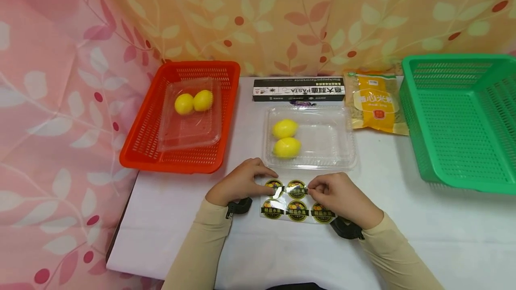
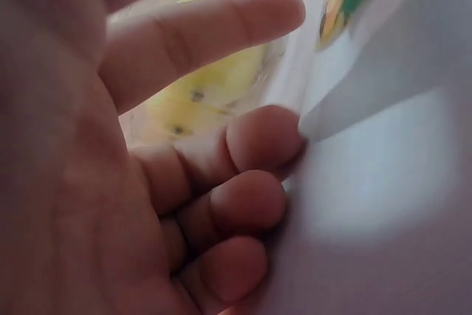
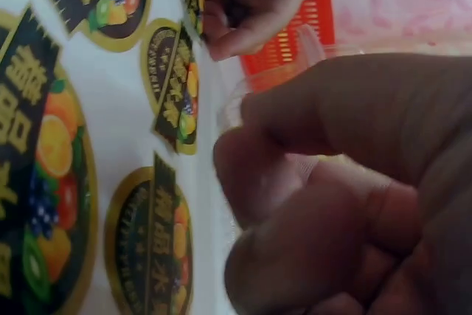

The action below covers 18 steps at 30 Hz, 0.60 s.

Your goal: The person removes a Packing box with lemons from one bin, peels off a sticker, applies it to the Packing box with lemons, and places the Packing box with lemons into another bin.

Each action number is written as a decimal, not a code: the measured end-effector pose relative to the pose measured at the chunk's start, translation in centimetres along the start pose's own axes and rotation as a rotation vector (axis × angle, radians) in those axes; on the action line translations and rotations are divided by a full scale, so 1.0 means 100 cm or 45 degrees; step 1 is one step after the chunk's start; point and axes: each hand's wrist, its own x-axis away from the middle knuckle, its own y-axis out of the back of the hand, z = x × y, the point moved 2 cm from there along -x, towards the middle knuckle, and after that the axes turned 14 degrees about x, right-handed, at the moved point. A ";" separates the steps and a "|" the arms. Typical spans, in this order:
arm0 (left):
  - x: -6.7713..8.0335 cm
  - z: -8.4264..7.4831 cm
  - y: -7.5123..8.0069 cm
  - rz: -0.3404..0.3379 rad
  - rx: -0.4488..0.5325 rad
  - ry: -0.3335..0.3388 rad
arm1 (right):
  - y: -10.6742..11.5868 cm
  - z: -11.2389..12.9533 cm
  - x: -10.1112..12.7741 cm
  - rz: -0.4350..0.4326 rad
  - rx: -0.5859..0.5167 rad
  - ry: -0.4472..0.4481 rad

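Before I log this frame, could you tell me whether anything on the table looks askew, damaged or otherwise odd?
Only a small thing: the black pasta box lies with its print upside down to the head camera. The glossy sheet of round fruit stickers lies flat between the left hand and right hand. Nothing looks spilled or damaged.

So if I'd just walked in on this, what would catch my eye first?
Probably the two hands at the near edge of the white table: the left hand and the right hand both pinch a glossy sheet of round black-and-gold fruit stickers. Just behind it lies a clear plastic clamshell box holding two yellow lemons. A bright orange plastic basket sits far left, a green plastic basket far right.
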 end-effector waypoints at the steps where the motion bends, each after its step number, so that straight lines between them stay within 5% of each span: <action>1: 0.000 -0.001 -0.002 0.001 -0.019 0.010 | -0.001 -0.001 0.000 -0.010 0.013 -0.004; 18: -0.003 -0.007 -0.023 0.017 -0.340 -0.051 | -0.015 -0.006 -0.007 -0.027 0.142 -0.033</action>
